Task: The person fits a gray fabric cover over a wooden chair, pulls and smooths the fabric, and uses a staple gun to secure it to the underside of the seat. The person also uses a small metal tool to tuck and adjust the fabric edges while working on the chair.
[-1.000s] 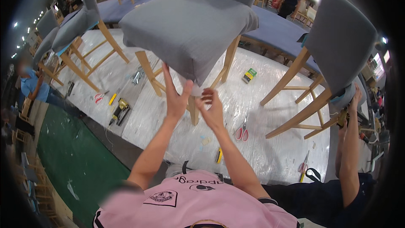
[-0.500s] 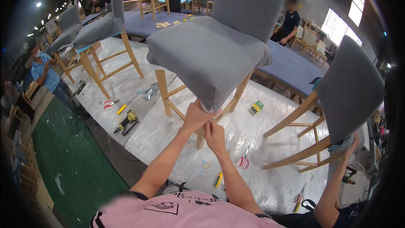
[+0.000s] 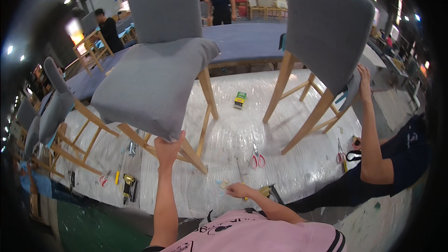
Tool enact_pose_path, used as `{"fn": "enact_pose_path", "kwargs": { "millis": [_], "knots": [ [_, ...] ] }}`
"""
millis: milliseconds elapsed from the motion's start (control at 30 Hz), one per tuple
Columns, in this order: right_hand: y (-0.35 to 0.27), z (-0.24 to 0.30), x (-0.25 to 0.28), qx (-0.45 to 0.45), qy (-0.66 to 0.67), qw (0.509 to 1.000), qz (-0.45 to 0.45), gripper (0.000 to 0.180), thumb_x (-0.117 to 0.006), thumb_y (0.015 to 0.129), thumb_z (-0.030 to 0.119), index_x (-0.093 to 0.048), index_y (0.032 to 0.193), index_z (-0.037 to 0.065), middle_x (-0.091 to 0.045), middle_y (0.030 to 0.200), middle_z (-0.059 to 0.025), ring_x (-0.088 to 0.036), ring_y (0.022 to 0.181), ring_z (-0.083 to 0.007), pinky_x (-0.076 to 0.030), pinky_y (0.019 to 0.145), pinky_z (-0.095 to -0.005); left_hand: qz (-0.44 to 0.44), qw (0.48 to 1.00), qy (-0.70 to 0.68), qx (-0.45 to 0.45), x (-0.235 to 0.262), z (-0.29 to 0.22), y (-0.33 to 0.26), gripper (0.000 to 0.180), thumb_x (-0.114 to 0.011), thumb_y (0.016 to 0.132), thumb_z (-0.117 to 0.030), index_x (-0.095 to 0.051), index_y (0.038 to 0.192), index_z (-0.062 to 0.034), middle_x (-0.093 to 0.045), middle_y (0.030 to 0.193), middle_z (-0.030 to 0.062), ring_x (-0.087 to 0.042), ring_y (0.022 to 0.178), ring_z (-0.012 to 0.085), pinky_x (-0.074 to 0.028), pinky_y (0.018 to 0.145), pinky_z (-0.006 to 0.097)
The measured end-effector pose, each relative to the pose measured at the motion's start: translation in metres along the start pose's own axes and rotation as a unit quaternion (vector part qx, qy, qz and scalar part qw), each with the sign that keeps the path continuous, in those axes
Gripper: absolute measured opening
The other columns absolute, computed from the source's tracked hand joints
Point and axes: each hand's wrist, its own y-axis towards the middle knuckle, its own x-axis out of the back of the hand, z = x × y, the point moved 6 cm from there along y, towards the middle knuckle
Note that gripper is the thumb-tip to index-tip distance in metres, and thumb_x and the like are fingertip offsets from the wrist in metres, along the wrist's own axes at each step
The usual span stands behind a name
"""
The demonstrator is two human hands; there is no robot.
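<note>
A tall wooden chair with grey upholstery (image 3: pixel 149 79) stands on the table at the left of centre. My left hand (image 3: pixel 168 153) is closed around the near lower corner of its seat cover, above the front leg. My right hand (image 3: pixel 240 190) is low over the table's near edge, its fingers curled in; whatever they hold, if anything, is hidden. By its fingertips lies a small beige piece (image 3: pixel 224 184). A thin rod-like tool (image 3: pixel 240 168) lies just beyond the hand, and a nail or staple gun (image 3: pixel 270 192) sits close to its right.
Red-handled scissors (image 3: pixel 257 159) and a green-yellow box (image 3: pixel 240 100) lie on the plastic-covered table (image 3: pixel 233 130). Another staple gun (image 3: pixel 129 188) rests at left. On the right, a co-worker's hand (image 3: pixel 365 81) touches a second grey chair (image 3: pixel 326 28). More chairs (image 3: pixel 58 107) stand far left.
My view has turned to the right. My right hand has left the seat corner and come down to the table near the tools. My left hand stays on the corner.
</note>
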Motion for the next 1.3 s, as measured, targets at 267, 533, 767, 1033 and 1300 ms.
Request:
{"fn": "enact_pose_path", "kwargs": {
  "millis": [267,533,767,1033,1300],
  "knots": [
    [-0.142,-0.166,-0.055,-0.271,0.263,0.912,-0.163,0.031,-0.062,0.095,0.031,-0.072,0.102,0.003,-0.07,0.08,-0.0096,-0.065,0.068,-0.02,-0.052,0.063,-0.0342,0.034,0.99,-0.048,0.125,-0.017,0.044,-0.006,0.041,-0.086,0.08,-0.017,-0.066,0.106,0.0075,-0.069,0.109,0.0127,-0.062,0.099,0.018,-0.048,0.09,0.035],
    [-0.091,-0.132,-0.005,-0.222,0.199,0.927,-0.23,0.033,-0.066,0.092,0.029,-0.073,0.113,0.005,-0.076,0.091,-0.0091,-0.071,0.074,-0.0151,-0.056,0.071,-0.0327,0.045,0.985,-0.082,0.144,0.007,0.164,-0.019,0.055,-0.087,0.077,-0.011,-0.061,0.122,0.0064,-0.064,0.119,0.0122,-0.059,0.106,0.0243,-0.045,0.101,0.038],
    [-0.065,-0.099,-0.017,-0.174,0.22,0.936,-0.211,0.028,-0.063,0.087,0.017,-0.071,0.111,0.006,-0.075,0.09,-0.0069,-0.07,0.073,-0.0153,-0.056,0.067,-0.0318,0.082,0.987,-0.103,0.093,0.018,0.064,-0.033,0.028,-0.073,0.088,-0.005,-0.063,0.112,0.0035,-0.065,0.104,0.0107,-0.062,0.093,0.0217,-0.05,0.096,0.038],
    [-0.014,-0.092,-0.01,-0.133,0.267,0.945,-0.133,0.027,-0.055,0.085,0.014,-0.071,0.105,0.007,-0.072,0.087,-0.0045,-0.067,0.068,-0.0148,-0.054,0.06,-0.0312,0.144,0.947,0.271,0.091,0.102,0.037,-0.053,0.038,-0.068,0.091,-0.007,-0.06,0.127,0.0051,-0.065,0.123,0.0181,-0.057,0.123,0.0322,-0.037,0.111,0.042],
    [0.003,-0.078,0.028,-0.061,0.236,0.953,-0.179,0.029,-0.052,0.086,0.016,-0.072,0.105,0.008,-0.072,0.086,-0.0061,-0.063,0.066,-0.0139,-0.054,0.061,-0.0311,-0.091,0.944,0.161,-0.272,0.173,-0.094,0.01,0.031,-0.063,0.091,-0.004,-0.063,0.122,0.0027,-0.065,0.123,0.0202,-0.055,0.127,0.0342,-0.036,0.113,0.046]
  ]
}}
